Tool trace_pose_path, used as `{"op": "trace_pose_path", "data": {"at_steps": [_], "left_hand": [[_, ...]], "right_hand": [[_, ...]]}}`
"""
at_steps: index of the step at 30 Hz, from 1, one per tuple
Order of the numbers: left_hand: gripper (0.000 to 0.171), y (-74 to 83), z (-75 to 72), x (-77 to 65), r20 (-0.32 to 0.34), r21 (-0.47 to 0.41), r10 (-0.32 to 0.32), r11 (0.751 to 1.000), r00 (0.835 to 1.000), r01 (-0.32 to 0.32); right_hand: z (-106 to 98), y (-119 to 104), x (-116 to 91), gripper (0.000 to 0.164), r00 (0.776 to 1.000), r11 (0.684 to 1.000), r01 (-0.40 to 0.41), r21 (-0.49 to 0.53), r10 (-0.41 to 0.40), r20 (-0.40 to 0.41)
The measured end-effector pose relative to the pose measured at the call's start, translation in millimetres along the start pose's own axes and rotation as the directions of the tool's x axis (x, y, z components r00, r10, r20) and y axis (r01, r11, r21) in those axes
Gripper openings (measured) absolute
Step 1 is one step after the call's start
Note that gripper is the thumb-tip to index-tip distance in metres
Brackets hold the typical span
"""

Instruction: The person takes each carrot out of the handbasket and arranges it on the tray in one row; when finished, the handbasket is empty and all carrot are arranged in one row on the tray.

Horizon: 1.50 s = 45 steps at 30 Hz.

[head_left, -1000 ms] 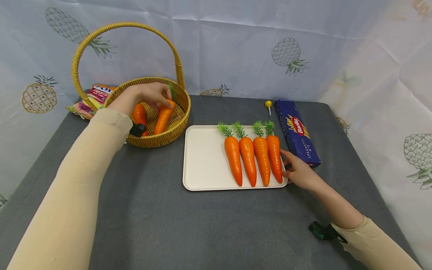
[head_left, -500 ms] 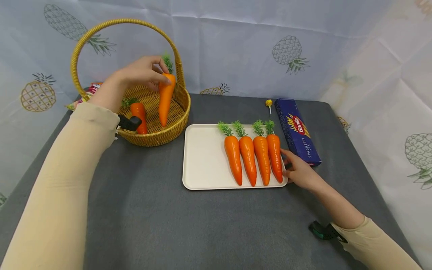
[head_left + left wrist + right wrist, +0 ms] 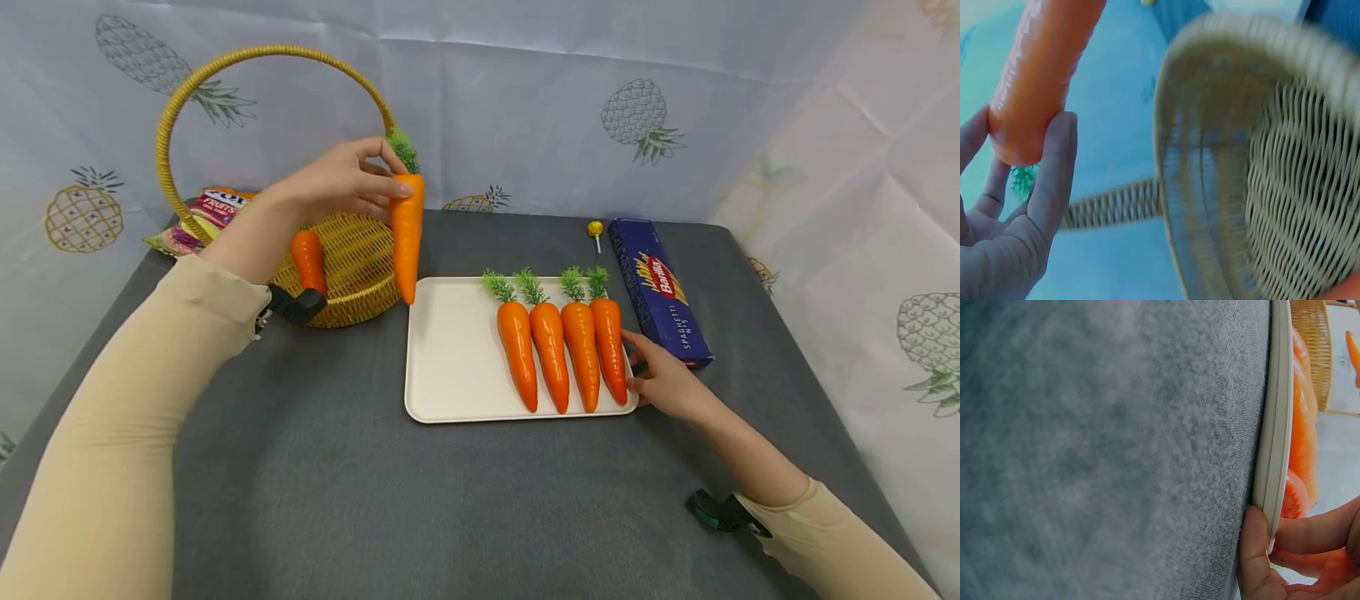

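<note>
My left hand (image 3: 348,179) pinches an orange carrot (image 3: 407,237) near its leafy top, tip hanging down at the right rim of the wicker basket (image 3: 360,304). In the left wrist view the thumb and fingers grip the thick end of the carrot (image 3: 1047,81). Another carrot (image 3: 308,260) lies inside the basket. Several carrots (image 3: 517,354) lie side by side on the right half of a cream tray (image 3: 450,367), green tops toward the back. My right hand (image 3: 663,379) holds the tray's right edge, with its thumb at the rim (image 3: 1275,456) in the right wrist view.
A blue spaghetti box (image 3: 660,292) lies behind the right hand, with a yellow lollipop (image 3: 596,229) beside it. A colourful candy bag (image 3: 217,208) sits behind the basket, whose tall handle (image 3: 277,52) arches above the left hand. Grey cloth (image 3: 450,508) covers the table.
My left hand has lifted the carrot out of the basket and carried it right, toward the tray's left end. The right hand has stayed at the tray's edge.
</note>
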<state>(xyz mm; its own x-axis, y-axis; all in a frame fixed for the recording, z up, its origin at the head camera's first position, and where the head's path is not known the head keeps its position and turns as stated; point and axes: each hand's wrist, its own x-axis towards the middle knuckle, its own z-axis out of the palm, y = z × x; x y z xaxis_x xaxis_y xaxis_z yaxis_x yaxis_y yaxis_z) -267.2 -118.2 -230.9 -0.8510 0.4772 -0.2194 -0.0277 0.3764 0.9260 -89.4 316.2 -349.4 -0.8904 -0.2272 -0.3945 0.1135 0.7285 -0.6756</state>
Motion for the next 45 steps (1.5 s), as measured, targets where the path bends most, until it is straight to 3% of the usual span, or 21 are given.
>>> {"op": "trace_pose_path", "data": {"at_steps": [10, 27, 39, 45], "left_hand": [[0.028, -14.8, 52.3, 6.1, 0.108, -0.022, 0.013, 1.0, 0.994, -0.011], [0.029, -59.5, 120.2, 6.3, 0.135, -0.131, -0.062, 0.988, 0.989, 0.08], [0.032, -72.9, 146.7, 5.2, 0.096, -0.197, -0.172, 0.962, 0.98, 0.188], [0.037, -76.9, 154.7, 6.6, 0.073, -0.16, -0.185, 0.968, 0.98, 0.194]], "right_hand": [[0.1, 0.1, 1.0, 0.078, 1.0, 1.0, 0.002, -0.005, -0.002, -0.001], [1.2, -1.0, -1.3, 0.077, 1.0, 1.0, 0.018, -0.012, -0.018, -0.009], [1.1, -0.3, -1.9, 0.077, 1.0, 1.0, 0.03, -0.008, -0.03, -0.004], [1.4, -0.9, -2.1, 0.077, 0.999, 0.999, 0.034, -0.017, -0.034, -0.009]]}}
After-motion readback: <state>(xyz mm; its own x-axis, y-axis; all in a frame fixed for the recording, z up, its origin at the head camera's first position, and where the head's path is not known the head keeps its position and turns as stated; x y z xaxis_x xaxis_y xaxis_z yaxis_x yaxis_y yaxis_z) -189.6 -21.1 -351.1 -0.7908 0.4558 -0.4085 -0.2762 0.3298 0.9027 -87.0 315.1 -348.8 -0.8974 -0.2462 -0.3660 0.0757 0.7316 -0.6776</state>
